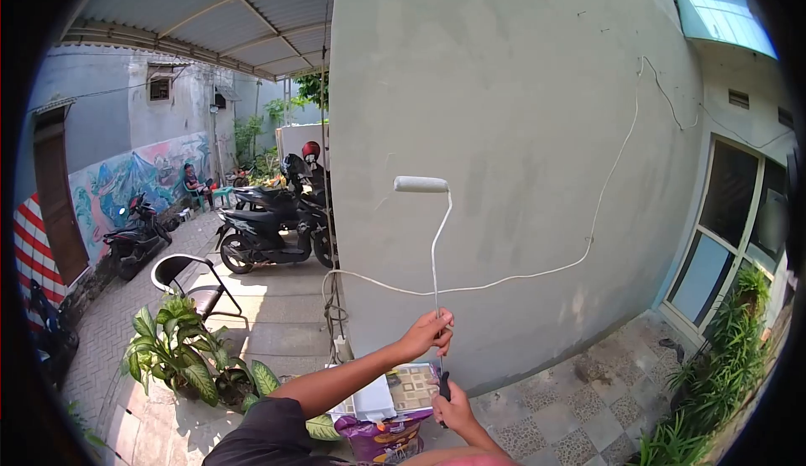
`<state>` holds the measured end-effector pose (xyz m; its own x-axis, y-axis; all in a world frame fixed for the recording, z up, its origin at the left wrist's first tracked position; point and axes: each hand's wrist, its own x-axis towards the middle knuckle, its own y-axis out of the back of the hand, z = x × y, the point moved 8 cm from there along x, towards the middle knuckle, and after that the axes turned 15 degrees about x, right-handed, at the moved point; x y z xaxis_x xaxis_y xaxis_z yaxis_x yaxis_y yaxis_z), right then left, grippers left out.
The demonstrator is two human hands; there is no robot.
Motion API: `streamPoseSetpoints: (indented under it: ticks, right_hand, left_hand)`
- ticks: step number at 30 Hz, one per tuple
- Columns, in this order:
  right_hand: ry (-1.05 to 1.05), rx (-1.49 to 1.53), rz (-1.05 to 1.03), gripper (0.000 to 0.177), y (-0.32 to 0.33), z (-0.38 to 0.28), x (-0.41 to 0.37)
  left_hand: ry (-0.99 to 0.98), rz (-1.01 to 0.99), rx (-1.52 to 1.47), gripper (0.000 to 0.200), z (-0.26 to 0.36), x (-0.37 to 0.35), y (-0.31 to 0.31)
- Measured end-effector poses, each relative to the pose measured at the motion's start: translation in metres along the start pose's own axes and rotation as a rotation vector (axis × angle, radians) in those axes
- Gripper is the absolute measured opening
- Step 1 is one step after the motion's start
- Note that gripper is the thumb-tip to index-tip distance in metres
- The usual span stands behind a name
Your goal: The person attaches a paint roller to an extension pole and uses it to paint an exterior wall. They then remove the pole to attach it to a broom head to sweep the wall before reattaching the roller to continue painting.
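A paint roller (pixel 421 185) stands upright in front of the grey wall (pixel 520 113), its pale sleeve at the top of a bent metal rod. My left hand (pixel 426 334) has its fingers closed round the lower part of that rod. Below it, my right hand (pixel 455 407) grips the black handle. The roller sleeve overlaps the wall in this view. Under my hands sit a white tray (pixel 373 399) and a patterned board (pixel 415 384), with a purple bag (pixel 382 441) beneath them.
A white cable (pixel 504 280) hangs in a loop across the wall. To the left are potted plants (pixel 172 344), a chair (pixel 201 285) and parked motorbikes (pixel 277 227). A seated person (pixel 197 185) is farther back. Green plants (pixel 722 374) and a glazed door (pixel 722 222) line the right side.
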<state>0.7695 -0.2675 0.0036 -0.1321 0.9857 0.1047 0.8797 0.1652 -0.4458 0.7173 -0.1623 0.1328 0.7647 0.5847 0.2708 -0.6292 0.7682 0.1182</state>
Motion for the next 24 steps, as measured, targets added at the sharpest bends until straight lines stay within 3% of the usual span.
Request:
streamPoseSetpoints:
  ticks: [3, 7, 10, 12, 17, 18, 21, 24]
  right_hand:
    - [0.09, -0.046, -0.049, 0.036, -0.024, -0.071, 0.027]
    - [0.219, -0.167, -0.087, 0.041, -0.053, -0.168, 0.049]
    - [0.333, -0.248, -0.098, 0.041, -0.083, -0.25, 0.068]
    - [0.43, -0.269, -0.081, 0.041, -0.108, -0.311, 0.086]
    - [0.689, -0.599, -0.062, 0.065, -0.204, -0.45, 0.132]
    - [0.677, -0.654, -0.072, 0.063, -0.222, -0.469, 0.144]
    - [0.672, -0.732, -0.003, 0.06, -0.27, -0.503, 0.171]
    - [0.676, -0.776, 0.054, 0.058, -0.298, -0.51, 0.193]
  left_hand:
    - [0.049, 0.073, 0.198, 0.031, 0.059, 0.026, 0.031]
    - [0.047, 0.085, 0.376, 0.048, 0.132, 0.032, 0.045]
    - [-0.098, 0.189, 0.466, 0.059, 0.167, 0.03, 0.055]
    - [-0.273, 0.26, 0.698, 0.063, 0.197, 0.018, 0.055]
    - [-0.528, 0.297, 0.86, 0.055, 0.23, -0.01, 0.044]
    - [-0.53, 0.3, 0.859, 0.055, 0.232, -0.017, 0.045]
    - [-0.797, 0.336, 1.239, 0.046, 0.244, -0.043, 0.036]
    - [-0.934, 0.284, 1.334, 0.042, 0.25, -0.068, 0.047]
